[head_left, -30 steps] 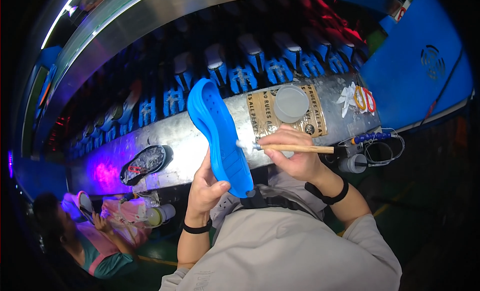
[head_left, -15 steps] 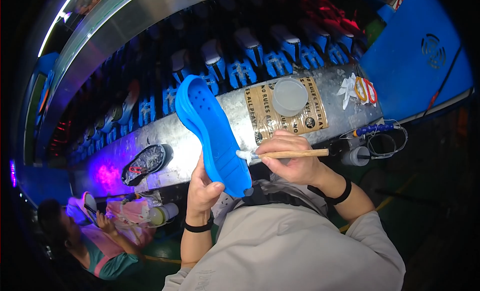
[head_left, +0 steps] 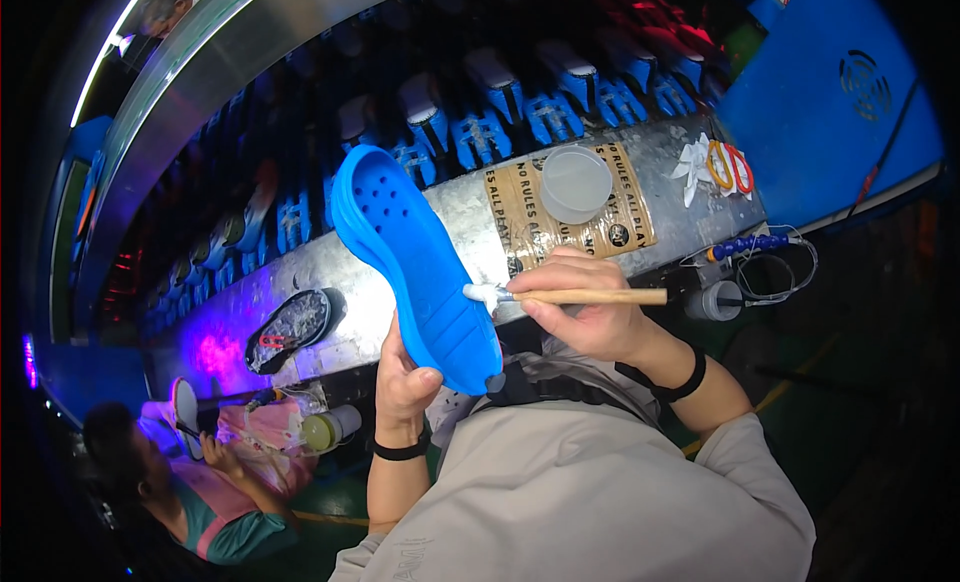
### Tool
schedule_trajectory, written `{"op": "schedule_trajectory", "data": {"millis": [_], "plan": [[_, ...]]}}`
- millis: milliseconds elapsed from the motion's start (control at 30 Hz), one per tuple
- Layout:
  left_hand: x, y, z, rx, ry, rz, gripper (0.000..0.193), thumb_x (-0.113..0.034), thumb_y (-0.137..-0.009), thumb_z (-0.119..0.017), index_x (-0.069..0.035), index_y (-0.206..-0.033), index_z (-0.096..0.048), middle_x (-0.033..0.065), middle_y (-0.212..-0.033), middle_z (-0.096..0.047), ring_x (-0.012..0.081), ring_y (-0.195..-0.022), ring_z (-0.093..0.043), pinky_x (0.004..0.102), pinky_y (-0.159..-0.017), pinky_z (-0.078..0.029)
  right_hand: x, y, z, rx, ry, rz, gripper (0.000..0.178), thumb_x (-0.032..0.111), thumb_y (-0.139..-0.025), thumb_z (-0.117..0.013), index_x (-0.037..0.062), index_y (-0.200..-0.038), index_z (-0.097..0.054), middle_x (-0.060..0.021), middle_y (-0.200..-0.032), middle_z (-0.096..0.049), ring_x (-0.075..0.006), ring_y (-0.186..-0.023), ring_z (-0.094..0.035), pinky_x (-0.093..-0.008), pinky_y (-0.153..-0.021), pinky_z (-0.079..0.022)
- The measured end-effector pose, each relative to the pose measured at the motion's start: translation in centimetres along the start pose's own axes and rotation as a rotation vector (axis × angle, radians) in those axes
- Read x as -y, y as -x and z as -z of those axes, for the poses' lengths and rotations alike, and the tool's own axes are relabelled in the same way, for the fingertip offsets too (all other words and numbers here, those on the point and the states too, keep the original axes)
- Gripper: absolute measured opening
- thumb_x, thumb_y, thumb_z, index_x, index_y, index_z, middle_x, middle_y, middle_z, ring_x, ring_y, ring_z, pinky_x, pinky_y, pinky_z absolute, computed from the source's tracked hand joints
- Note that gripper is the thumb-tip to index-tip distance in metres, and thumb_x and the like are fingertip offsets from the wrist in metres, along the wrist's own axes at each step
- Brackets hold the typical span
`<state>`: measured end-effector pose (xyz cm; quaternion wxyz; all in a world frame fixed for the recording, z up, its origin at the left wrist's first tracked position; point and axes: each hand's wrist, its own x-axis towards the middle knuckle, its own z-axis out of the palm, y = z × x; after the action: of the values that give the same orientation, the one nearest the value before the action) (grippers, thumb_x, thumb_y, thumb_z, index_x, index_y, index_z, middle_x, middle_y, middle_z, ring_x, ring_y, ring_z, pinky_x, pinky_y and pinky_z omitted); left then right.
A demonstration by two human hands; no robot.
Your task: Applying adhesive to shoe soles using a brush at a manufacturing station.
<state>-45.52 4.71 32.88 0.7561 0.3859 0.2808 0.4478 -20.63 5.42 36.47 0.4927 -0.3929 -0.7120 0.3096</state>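
My left hand (head_left: 405, 382) grips the heel end of a bright blue shoe sole (head_left: 412, 262), holding it up tilted with its perforated toe end pointing up and left. My right hand (head_left: 585, 302) holds a wooden-handled brush (head_left: 580, 296). Its white tip touches the sole's right edge near the lower half. Both hands are in front of a metal bench ledge (head_left: 450, 227).
A round translucent lid or cup (head_left: 575, 182) sits on a taped label on the ledge. A black dish (head_left: 288, 327) lies further left. Rows of blue shoe moulds (head_left: 480, 132) run behind. Rubber bands (head_left: 728, 165) lie right. Another person (head_left: 190, 482) works at lower left.
The sole has risen and shifted left with its toe further up. The brush tip has slid from the right of the sole onto its edge.
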Motion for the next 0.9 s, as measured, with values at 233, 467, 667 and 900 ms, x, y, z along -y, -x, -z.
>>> {"op": "schedule_trajectory", "data": {"millis": [233,467,667,900], "plan": [[-1.0,0.3,-0.4,-0.054,-0.033,-0.026,0.108,-0.036,-0.069,-0.089,0.002,-0.15,-0.029,0.0231,-0.135,-0.055,0.0357,-0.119,-0.062,0.0488,-0.098,-0.055,0.7,0.9,-0.2,0.083,0.048,0.068,0.012,0.006,-0.081,-0.072,0.0033,-0.093,-0.072,-0.0081,-0.082,-0.07,-0.0242,-0.071,-0.061,-0.0358,-0.071,-0.049],[-0.9,0.1,0.1,-0.044,-0.06,-0.055,0.108,-0.041,-0.068,-0.09,0.006,-0.147,-0.033,0.0255,-0.139,-0.051,0.0383,-0.12,-0.061,0.0489,-0.094,-0.058,1.2,1.1,-0.3,0.116,-0.046,0.043,0.012,0.005,-0.081,-0.072,0.0023,-0.093,-0.071,-0.0079,-0.083,-0.07,-0.0245,-0.071,-0.061,-0.0354,-0.071,-0.049],[-0.6,0.4,0.7,-0.044,-0.053,-0.087,0.107,-0.03,-0.069,-0.089,-0.001,-0.152,-0.029,0.023,-0.138,-0.054,0.0383,-0.124,-0.058,0.0491,-0.102,-0.052,1.1,0.9,-0.8,0.026,-0.027,0.005,0.011,0.005,-0.082,-0.072,0.002,-0.093,-0.071,-0.0082,-0.083,-0.071,-0.0252,-0.073,-0.062,-0.0356,-0.07,-0.049],[-0.7,0.2,0.7,-0.089,-0.082,-0.111,0.106,-0.036,-0.068,-0.09,0.004,-0.147,-0.034,0.0251,-0.138,-0.052,0.0412,-0.119,-0.061,0.0508,-0.094,-0.057,1.2,1.1,-1.0,0.116,-0.014,0.007,0.013,0.005,-0.083,-0.072,0.0012,-0.095,-0.072,-0.009,-0.086,-0.071,-0.0241,-0.073,-0.062,-0.0354,-0.069,-0.05]]}}
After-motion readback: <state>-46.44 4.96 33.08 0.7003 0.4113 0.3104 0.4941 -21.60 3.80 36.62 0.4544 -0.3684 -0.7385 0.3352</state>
